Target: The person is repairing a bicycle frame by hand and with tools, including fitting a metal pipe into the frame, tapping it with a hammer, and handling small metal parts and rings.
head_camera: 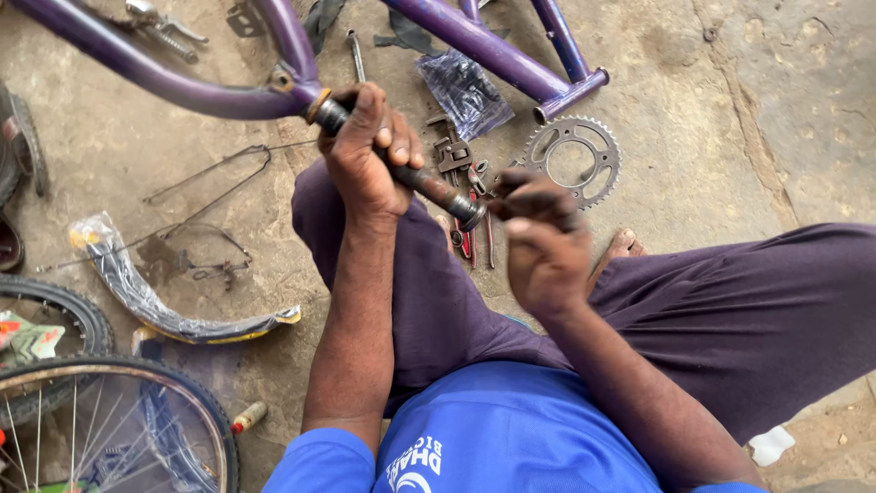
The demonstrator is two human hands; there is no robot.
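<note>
A purple bicycle frame [182, 87] lies across the top of the concrete floor. A dark steel tube [429, 185] sticks out of it toward me, and my left hand [365, 151] is wrapped around that tube just below the frame. My right hand [543, 242] pinches the tube's lower end [472, 215] with its fingertips, on what looks like a ring or nut. What exactly sits between those fingertips is too small to tell. My legs in purple trousers [730, 301] spread beneath both hands.
A toothed chainring [577, 160] lies right of the hands. Pliers and small tools [465, 169] sit under the tube, beside a dark plastic bag [464, 89]. At left are a wrapped mudguard [146, 301], bent wire stays [210, 183], a tyre [68, 315] and a spoked wheel [119, 429].
</note>
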